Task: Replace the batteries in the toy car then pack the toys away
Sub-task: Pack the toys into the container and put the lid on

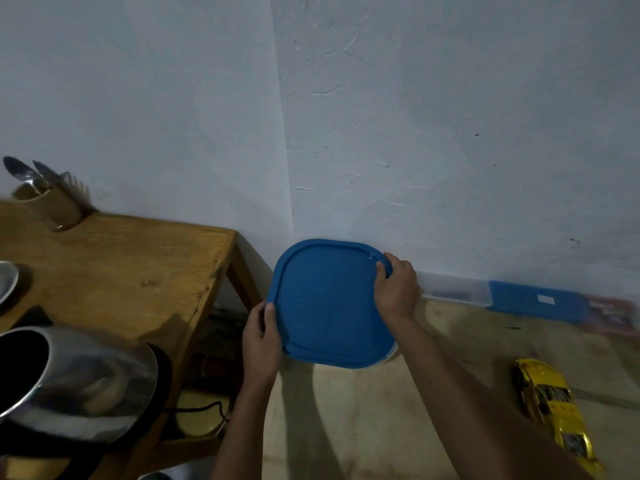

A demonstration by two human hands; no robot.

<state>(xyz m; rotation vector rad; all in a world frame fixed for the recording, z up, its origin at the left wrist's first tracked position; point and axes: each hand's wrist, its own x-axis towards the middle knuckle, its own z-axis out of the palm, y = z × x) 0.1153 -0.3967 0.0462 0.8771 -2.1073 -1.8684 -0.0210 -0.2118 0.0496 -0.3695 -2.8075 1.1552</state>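
A square container with a blue lid (325, 303) sits in the corner by the wall; only a sliver of its clear body shows at the lower right. My left hand (260, 344) grips the lid's near left edge. My right hand (396, 289) grips its far right corner, fingers curled over the rim. A yellow toy car (550, 410) lies on the floor at the right, apart from both hands. What is inside the container is hidden.
A wooden table (114, 271) stands at the left with a steel kettle (76, 379), a cutlery holder (45, 199) and a metal plate's edge. Along the right wall lie a clear box (453, 289) with a blue lid (536, 301) beside it. A black cable (201, 408) runs under the table.
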